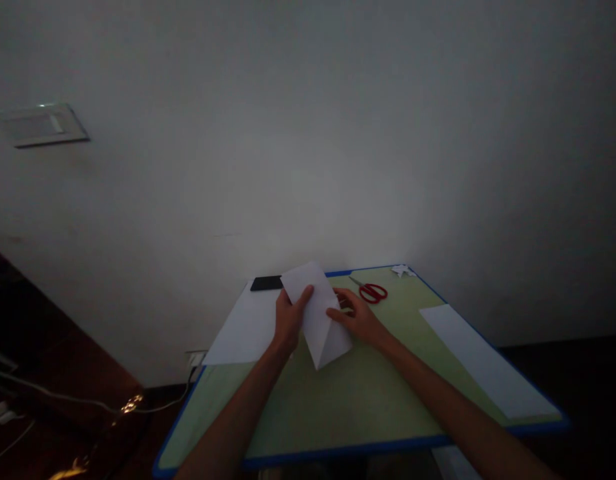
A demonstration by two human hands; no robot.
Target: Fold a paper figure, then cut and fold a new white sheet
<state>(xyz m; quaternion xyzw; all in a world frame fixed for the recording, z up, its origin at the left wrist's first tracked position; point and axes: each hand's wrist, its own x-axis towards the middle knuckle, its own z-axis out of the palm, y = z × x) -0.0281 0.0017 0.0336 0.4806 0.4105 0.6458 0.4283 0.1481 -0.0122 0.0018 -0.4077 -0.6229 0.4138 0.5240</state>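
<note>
A folded white sheet of paper (318,313) stands tilted above a green table (358,393) with a blue rim. My left hand (288,320) grips the paper's left edge, thumb on its front face. My right hand (355,317) rests at the paper's right edge, fingers pressed on it near the fold. Red-handled scissors (372,292) lie just beyond my right hand.
A flat white sheet (243,330) lies at the table's left, overhanging the edge. A long white paper strip (483,360) lies on the right. A small black object (266,283) and a small folded white piece (403,270) sit at the far edge by the wall. Cables (88,403) run on the floor at left.
</note>
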